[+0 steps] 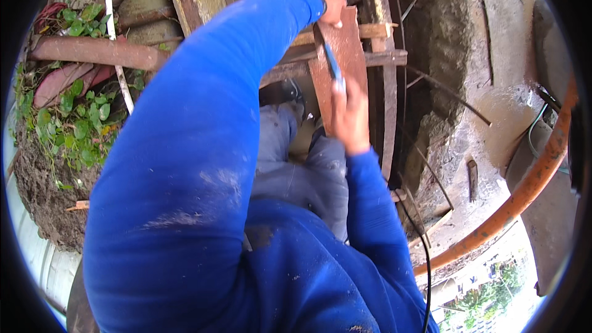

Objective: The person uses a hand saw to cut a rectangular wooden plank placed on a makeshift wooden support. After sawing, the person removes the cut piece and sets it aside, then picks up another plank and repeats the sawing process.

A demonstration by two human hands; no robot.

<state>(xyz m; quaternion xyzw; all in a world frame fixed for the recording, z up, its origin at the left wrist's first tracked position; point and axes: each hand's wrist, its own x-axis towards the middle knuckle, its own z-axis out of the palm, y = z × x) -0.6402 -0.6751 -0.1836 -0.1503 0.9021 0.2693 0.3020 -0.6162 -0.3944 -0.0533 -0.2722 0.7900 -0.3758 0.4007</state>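
Observation:
A reddish-brown board [348, 43] lies lengthwise in front of me, over wooden crosspieces. At its far end my left hand [333, 7] is closed over the edge, with some of its fingers hidden. My right hand [350, 114] is over the near part of the board, closed round a slim blue tool [332, 61]. The tool's far part lies along the board's left side; its exact kind cannot be made out. Beneath the board run a light wooden batten [377, 29] and a darker one [388, 58].
Timber framing [388, 117] borders a muddy pit on the right, beside rough concrete [453, 117] with rods sticking out. An orange pipe [530, 191] curves at right. On the left are a brown pipe [98, 52], a white strip [120, 68] and leafy plants [74, 123]. A dark cable [425, 259] hangs near my right arm.

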